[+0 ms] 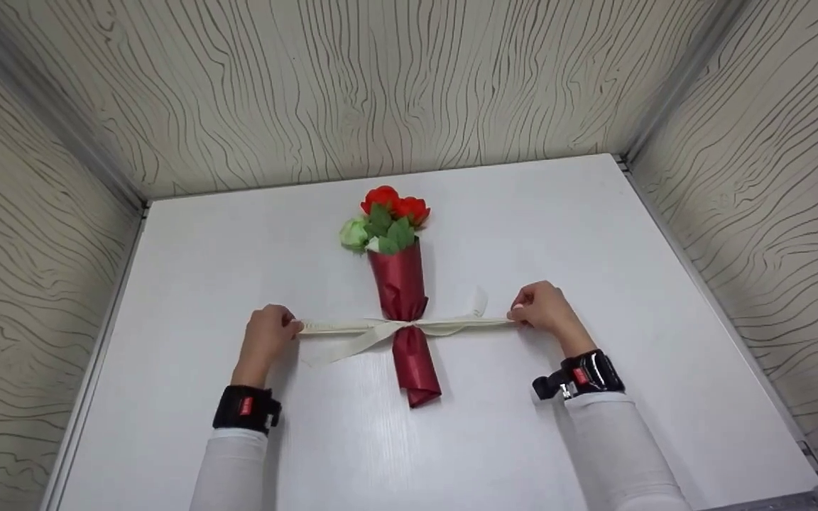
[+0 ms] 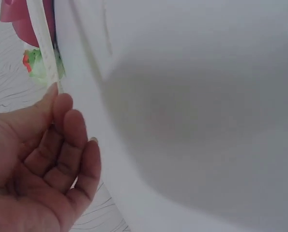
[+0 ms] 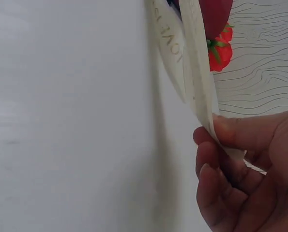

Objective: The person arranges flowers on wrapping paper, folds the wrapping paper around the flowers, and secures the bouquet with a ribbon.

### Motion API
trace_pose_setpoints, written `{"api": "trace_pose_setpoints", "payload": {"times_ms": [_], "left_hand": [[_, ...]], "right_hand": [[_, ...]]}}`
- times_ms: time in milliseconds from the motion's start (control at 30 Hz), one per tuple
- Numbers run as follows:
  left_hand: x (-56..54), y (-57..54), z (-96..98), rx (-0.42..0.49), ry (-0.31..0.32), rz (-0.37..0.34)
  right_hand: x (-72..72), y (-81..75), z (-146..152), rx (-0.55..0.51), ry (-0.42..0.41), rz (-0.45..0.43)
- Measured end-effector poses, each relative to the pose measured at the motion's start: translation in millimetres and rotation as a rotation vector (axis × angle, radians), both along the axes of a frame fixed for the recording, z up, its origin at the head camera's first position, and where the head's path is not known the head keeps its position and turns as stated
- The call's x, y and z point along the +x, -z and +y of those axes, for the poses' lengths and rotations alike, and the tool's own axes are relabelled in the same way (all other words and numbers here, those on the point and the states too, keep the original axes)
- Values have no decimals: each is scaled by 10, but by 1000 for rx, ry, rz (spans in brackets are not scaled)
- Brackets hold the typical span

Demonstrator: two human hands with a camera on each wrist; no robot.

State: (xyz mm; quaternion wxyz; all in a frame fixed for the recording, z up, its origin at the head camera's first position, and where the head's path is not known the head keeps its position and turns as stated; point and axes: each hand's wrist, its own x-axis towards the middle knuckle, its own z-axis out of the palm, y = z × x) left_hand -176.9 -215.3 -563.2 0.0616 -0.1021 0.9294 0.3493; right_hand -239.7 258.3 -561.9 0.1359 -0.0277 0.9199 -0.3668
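A bouquet in dark red wrapping paper (image 1: 400, 277) lies on the white table, with red flowers (image 1: 383, 202), a pale green flower (image 1: 354, 233) and green leaves at its far end. Around its narrow waist runs a cream ribbon (image 1: 341, 327), crossed or knotted at the front. My left hand (image 1: 267, 337) pinches one stretch of ribbon between thumb and forefinger, out to the left. On the right, my right hand (image 1: 542, 309) pinches another stretch, which is drawn straight. Printed letters show on the ribbon (image 3: 170, 46) in the right wrist view. Two looser ribbon ends trail beside the knot.
The white table (image 1: 203, 248) is enclosed by wood-grain panels (image 1: 380, 85) at the back and both sides. Metal edging runs along the corners. A black strap with a small camera (image 1: 547, 387) sits on the right wrist, and another strap (image 1: 242, 408) on the left.
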Motion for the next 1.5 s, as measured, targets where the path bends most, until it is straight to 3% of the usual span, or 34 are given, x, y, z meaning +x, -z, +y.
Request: {"api": "trace_pose_setpoints", "payload": {"times_ms": [167, 333, 433, 667, 833, 967, 1167, 1333, 1500], "left_hand": [[-68, -52, -16, 53, 20, 113], [-170, -149, 53, 68, 22, 220], [-239, -177, 112, 57, 20, 242], [-383, -158, 237, -5, -9, 148], [-458, -114, 315, -38, -39, 66], [-496, -79, 389, -60, -88, 45], [-556, -25, 475, -54, -164, 55], [-614, -54, 481, 47, -212, 82], [-682, -148, 482, 290, -288, 143]], "right_hand": [[-82, -148, -45, -110, -77, 58], [-253, -270, -183, -187, -73, 140], [-364, -283, -295, -211, -49, 178], [-551, -212, -510, -311, 128, 170], [-629, -113, -631, -315, 222, 186], [-669, -15, -689, -240, 254, 190], [-674, 26, -734, -162, 237, 134], [-674, -5, -708, -158, 238, 131], [-668, -67, -657, -183, 250, 167]]}}
